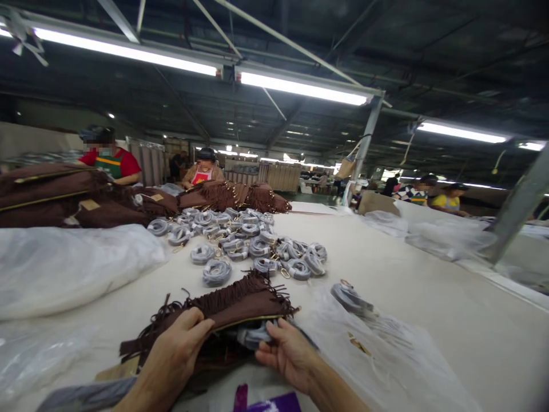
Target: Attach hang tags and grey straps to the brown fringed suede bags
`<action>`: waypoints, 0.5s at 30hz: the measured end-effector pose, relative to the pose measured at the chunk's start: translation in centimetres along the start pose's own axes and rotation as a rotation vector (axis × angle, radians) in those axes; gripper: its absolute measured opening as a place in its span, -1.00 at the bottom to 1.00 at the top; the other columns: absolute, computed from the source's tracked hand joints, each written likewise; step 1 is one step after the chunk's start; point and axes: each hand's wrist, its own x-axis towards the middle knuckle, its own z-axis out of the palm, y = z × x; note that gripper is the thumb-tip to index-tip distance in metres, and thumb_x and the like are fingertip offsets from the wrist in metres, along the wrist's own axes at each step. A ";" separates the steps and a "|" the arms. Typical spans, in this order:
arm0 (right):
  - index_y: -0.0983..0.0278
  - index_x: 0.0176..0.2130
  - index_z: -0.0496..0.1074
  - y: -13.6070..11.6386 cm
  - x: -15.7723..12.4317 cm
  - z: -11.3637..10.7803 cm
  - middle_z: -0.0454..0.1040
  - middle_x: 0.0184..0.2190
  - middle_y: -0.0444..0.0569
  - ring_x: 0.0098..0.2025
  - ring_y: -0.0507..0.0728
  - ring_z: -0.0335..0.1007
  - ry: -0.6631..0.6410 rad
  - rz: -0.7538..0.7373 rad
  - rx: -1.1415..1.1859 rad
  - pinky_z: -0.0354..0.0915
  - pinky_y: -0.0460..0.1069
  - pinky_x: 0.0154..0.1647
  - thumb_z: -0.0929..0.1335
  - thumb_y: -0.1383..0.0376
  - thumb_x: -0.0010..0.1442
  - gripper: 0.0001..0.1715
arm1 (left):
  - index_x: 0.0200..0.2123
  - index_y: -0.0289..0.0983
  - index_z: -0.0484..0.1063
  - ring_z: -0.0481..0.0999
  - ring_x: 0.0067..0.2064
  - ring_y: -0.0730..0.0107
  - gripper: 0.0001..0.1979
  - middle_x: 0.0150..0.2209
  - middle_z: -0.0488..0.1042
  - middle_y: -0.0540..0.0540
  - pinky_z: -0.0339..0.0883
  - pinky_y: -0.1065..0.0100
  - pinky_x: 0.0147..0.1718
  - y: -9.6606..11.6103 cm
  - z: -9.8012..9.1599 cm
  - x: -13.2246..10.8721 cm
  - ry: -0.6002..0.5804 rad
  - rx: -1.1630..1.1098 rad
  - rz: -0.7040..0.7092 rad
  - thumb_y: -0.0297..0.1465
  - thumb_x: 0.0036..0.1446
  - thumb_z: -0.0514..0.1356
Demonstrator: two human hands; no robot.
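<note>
Near the front edge of the table (407,269), left hand (179,339) pinched fringed bag (244,304), right hand (291,353) held coiled strap (249,336) at its mouth.

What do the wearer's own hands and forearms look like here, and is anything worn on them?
The left hand and the right hand are both bare, with no gloves. Both forearms are uncovered as far as the picture's edge: no sleeve, watch or bracelet shows.

I can pass over the desk (369,246) toward the right; coiled straps (259,247) block straight ahead, bulky plastic (77,266) the left.
</note>
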 end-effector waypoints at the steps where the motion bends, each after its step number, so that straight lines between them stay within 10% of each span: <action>1: 0.20 -0.20 0.25 0.4 0.5 0.3 0.47 -0.37 -0.15 -0.44 0.00 0.46 -0.021 -0.088 0.044 0.46 -0.03 -0.32 0.53 0.24 -0.09 -0.48 | -0.22 -0.19 0.44 0.41 -0.30 0.38 -0.71 -0.32 0.36 -0.05 0.28 0.43 -0.32 0.1 0.2 0.0 -0.009 0.006 0.005 -0.48 0.31 -0.08; 5: 0.15 -0.10 0.31 2.2 1.7 1.3 0.48 -0.11 -0.08 -0.21 0.08 0.47 -0.069 -0.360 -0.202 0.38 0.01 -0.14 0.45 0.16 -0.02 -0.52 | -0.16 -0.20 0.46 0.41 -0.22 0.31 -0.66 -0.27 0.42 -0.08 0.28 0.37 -0.24 -0.3 1.4 -1.0 -0.135 0.066 0.055 -0.62 0.17 -0.02; 8: 0.23 -0.35 0.41 1.0 1.2 0.8 0.52 -0.33 -0.03 -0.29 0.12 0.45 -0.073 -0.537 -0.919 0.32 -0.02 -0.23 0.32 0.24 0.13 -0.89 | -0.06 -0.21 0.45 0.42 -0.16 0.24 -0.57 -0.19 0.46 -0.12 0.30 0.30 -0.15 -1.3 2.2 -2.1 -0.285 0.141 0.087 -0.67 0.07 0.03; 11: 0.26 -0.50 0.41 -2.9 0.1 -1.4 0.46 -0.57 -0.07 -0.45 0.09 0.43 0.113 -0.594 -1.419 0.26 -0.05 -0.34 0.22 0.30 0.27 -0.65 | -0.04 -0.19 0.45 0.42 -0.14 0.20 -0.53 -0.15 0.46 -0.15 0.30 0.24 -0.12 -2.2 2.4 -2.0 -0.393 0.192 0.059 -0.69 0.07 0.01; 15: 0.25 -0.06 0.46 -6.3 0.7 -2.9 0.48 -0.05 0.06 -0.01 0.16 0.41 0.182 -0.791 -1.728 0.29 0.02 -0.03 0.26 0.41 0.28 -0.73 | -0.08 -0.22 0.45 0.42 -0.13 0.21 -0.62 -0.15 0.45 -0.17 0.31 0.23 -0.13 -0.3 0.9 -1.1 -0.418 0.229 -0.013 -0.66 0.13 0.03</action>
